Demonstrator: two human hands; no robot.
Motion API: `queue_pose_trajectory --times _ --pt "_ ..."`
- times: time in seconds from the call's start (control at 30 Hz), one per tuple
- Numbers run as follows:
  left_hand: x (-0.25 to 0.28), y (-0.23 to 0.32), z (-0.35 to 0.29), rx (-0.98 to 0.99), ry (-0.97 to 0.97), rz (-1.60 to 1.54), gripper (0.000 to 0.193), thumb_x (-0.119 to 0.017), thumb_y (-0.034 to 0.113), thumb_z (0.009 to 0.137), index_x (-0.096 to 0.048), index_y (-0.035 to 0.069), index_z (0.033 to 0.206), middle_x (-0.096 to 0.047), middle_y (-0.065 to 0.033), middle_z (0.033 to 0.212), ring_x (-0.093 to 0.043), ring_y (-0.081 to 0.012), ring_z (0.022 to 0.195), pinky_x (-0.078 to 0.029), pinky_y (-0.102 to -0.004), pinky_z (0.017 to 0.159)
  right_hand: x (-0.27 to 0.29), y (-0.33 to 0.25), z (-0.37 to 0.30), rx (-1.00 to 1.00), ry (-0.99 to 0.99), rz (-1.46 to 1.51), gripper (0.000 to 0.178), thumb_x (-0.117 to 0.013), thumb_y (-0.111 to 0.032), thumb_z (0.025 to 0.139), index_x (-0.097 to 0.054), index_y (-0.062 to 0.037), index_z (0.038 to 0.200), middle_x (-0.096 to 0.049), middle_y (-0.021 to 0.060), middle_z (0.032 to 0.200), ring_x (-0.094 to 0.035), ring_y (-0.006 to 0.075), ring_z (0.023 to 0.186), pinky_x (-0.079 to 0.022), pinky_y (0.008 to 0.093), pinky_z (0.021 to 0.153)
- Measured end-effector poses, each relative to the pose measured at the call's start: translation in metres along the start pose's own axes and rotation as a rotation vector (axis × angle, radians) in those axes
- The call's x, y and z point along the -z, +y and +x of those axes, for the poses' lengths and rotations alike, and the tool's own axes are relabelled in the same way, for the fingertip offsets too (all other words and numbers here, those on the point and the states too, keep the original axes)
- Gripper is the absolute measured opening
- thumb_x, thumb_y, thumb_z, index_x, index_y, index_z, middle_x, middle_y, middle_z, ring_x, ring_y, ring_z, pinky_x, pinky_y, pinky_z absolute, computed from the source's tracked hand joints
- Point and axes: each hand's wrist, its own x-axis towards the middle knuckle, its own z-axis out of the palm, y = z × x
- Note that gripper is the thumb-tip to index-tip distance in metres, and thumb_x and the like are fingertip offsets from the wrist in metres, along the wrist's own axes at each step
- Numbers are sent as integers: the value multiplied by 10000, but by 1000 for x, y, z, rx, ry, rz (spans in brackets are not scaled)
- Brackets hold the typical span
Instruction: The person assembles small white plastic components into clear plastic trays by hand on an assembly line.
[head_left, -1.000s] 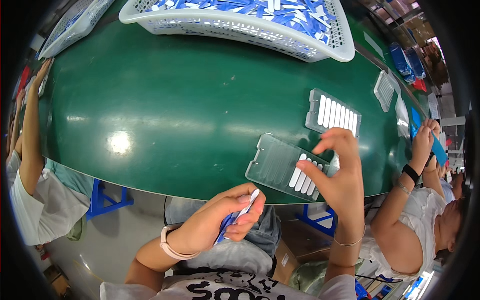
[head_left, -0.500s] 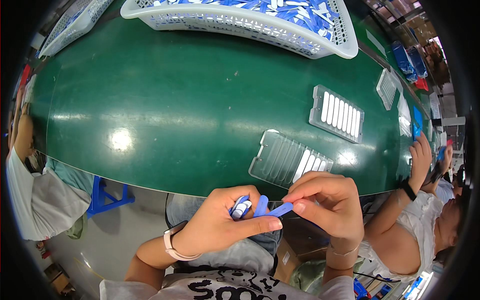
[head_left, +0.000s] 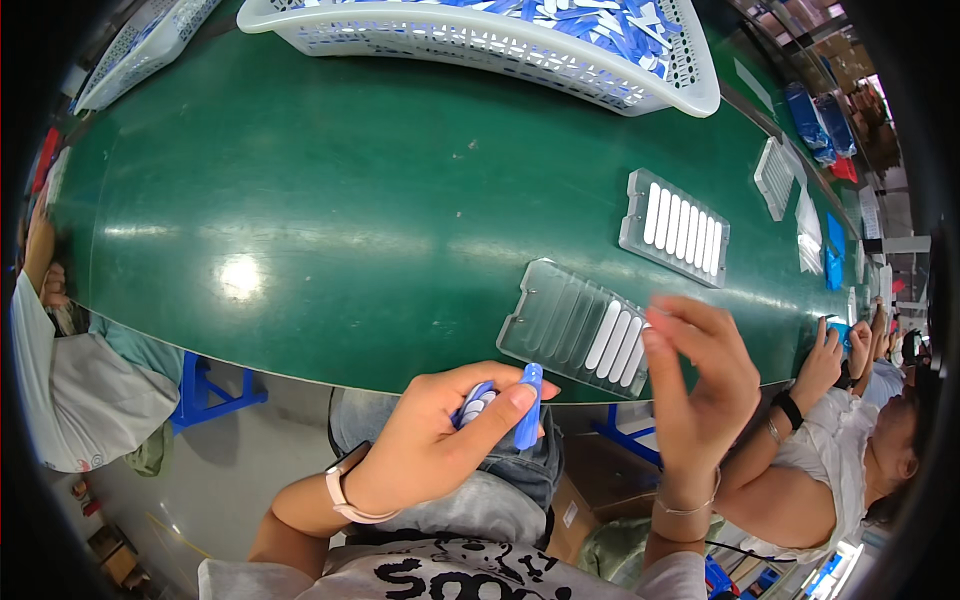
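- Gripping slim rounded blue-and-white strips (head_left: 530, 408) in the left hand (head_left: 440, 440).
- Bending right hand (head_left: 708, 378) fingers near a clear rectangular plastic tray (head_left: 552, 308); cannot tell whether pinching anything.

Head-worn fisheye, downward over green table (head_left: 330, 200)

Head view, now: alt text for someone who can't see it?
Left hand grips blue and white strips; right hand is by the right end of a partly filled clear tray on a green table. Beyond are a fuller tray and white basket of strips.
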Motion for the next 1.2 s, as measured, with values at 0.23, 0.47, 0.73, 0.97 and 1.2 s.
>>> queue_pose_trajectory --times 0.23,0.47,0.73,0.97,1.2 --pt "-3 -17 4 -230 84 19 273 -732 142 828 -519 38 693 -554 25 602 -422 -7 554 -327 -186 474 -25 -3 -29 164 -58 -355 251 -752 -39 656 -700 -37 901 -644 36 1105 -524 260 960 -338 348 792" --pt "1 -16 2 -212 82 77 369 -784 146 776 -445 71 650 -517 37 578 -385 -6 542 -299 -192 462 -29 -22 -42 124 -102 -669 415 -647 -48 722 -640 -51 1137 -668 -6 1085 -494 258 1084 -232 416 840" --pt "2 -20 1 -278 83 136 379 -801 144 756 -447 69 642 -494 45 570 -385 -9 549 -303 -194 466 -16 -35 -36 139 -107 -747 446 -635 -63 777 -562 -2 1213 -652 123 1079 -492 292 1096 -280 419 877" --pt "0 -21 1 -190 15 41 240 -711 166 848 -551 39 723 -529 39 612 -406 -5 559 -313 -185 481 -15 -33 -45 -393 -161 463 253 -744 -26 746 -641 17 973 -663 126 933 -567 165 754 -421 256 664" --pt "4 -5 -1 3 -65 -112 178 -563 117 933 -602 -34 1018 -623 -50 759 -398 -25 523 -313 -198 464 -24 -7 -18 -25 272 102 167 -638 88 736 -594 -25 850 -687 117 952 -605 187 788 -455 303 746"
